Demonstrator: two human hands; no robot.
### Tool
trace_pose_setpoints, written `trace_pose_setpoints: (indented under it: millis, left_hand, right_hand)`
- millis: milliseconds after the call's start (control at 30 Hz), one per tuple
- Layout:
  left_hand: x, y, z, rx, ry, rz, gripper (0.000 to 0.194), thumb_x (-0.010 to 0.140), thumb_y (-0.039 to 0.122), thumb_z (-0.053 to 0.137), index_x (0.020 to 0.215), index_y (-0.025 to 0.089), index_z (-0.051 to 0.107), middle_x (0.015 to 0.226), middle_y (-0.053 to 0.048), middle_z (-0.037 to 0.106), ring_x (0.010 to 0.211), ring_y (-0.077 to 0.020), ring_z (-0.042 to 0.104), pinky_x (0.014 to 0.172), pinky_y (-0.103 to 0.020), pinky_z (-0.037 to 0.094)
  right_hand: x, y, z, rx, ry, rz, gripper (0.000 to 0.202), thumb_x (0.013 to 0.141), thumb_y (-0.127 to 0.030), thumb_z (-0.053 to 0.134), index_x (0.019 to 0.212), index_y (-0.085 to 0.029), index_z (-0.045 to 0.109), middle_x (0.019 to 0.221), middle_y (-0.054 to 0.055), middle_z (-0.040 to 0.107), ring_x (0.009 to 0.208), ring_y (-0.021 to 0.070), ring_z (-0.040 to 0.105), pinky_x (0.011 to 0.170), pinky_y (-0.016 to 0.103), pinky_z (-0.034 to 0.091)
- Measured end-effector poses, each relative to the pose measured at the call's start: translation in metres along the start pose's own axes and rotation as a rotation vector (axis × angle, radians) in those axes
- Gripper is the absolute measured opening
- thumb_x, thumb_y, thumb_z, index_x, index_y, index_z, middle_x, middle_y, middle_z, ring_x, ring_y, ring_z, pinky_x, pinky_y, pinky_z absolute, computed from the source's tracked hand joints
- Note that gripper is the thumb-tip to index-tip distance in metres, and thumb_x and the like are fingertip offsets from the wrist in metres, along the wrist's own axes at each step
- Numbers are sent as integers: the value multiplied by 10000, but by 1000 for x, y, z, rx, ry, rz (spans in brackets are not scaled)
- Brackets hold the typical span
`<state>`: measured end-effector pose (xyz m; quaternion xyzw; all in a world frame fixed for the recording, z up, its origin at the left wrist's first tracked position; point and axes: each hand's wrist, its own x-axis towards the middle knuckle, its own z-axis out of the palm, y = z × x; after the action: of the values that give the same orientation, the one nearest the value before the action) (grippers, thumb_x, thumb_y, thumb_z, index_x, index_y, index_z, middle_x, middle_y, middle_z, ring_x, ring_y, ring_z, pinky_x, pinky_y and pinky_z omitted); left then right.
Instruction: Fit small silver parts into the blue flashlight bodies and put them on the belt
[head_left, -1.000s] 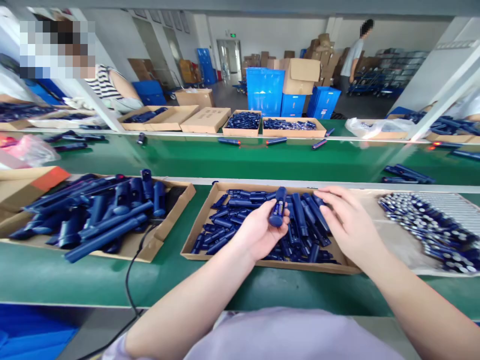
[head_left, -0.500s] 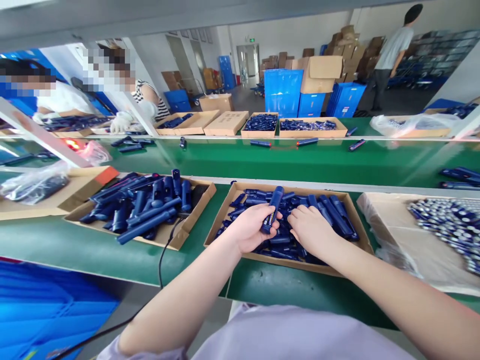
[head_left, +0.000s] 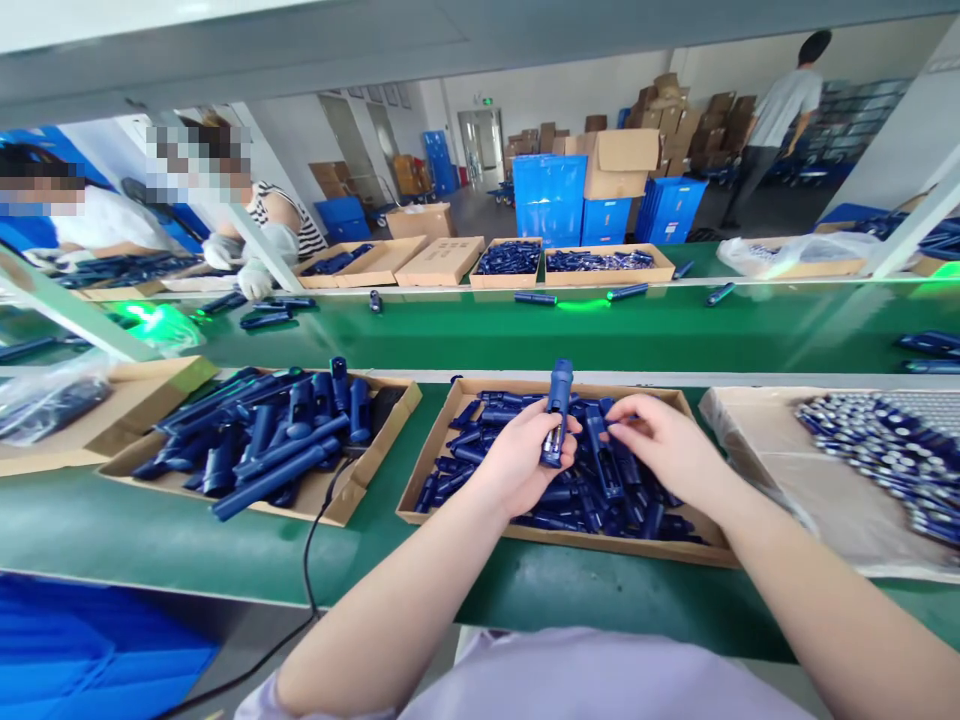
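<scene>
My left hand (head_left: 525, 455) is closed around a dark blue flashlight-like casing (head_left: 559, 390). It stands nearly upright, and a battery shows in the open slot on its side. Below lies a shallow cardboard box (head_left: 409, 500) full of similar blue casings. Over the box's right half, my right hand (head_left: 660, 445) has thumb and fingers pinched together. Its fingertips meet the upper end of a slotted blue casing (head_left: 606, 465); a small blue bit shows there, but I cannot tell what is gripped.
To the left, another cardboard box (head_left: 405, 410) holds larger blue casings, with a black cable (head_left: 307, 560) running down from it. Batteries (head_left: 870, 440) fill a lined tray at right. Across the green belt (head_left: 465, 335), two people work; a gloved hand (head_left: 256, 280) reaches over. Someone walks behind.
My left hand has raised the casing, turning its slot toward me. My right hand has drawn up and right, fingers now pinched. The reflected light turned from red to green.
</scene>
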<state>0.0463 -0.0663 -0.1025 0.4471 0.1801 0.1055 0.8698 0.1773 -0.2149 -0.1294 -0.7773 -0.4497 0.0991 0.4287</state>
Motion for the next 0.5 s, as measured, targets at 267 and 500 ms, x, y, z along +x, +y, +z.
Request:
trace_pose_setpoints:
  millis: [267,500]
  left_hand:
    - [12,-53,35,52,-204,-153,375,762,380,732,1000,172,531,769,3,561,555,-57,491,506,-177,393]
    - [8,-51,25,31,-112,-58,431,750,332,757,1076,194,511,675,45,514,543,-58,490,520,-166,381]
  right_hand:
    - [-52,-4,-26,238,7,180,527,865,-350,572,1357,-270,401,1008,28,562,758,129,604,710,317,566]
    - [-52,-5,-18,481,93,317,549,758,-388,696,1231,-211,480,1032,48,592,707,114,618,657,301,577]
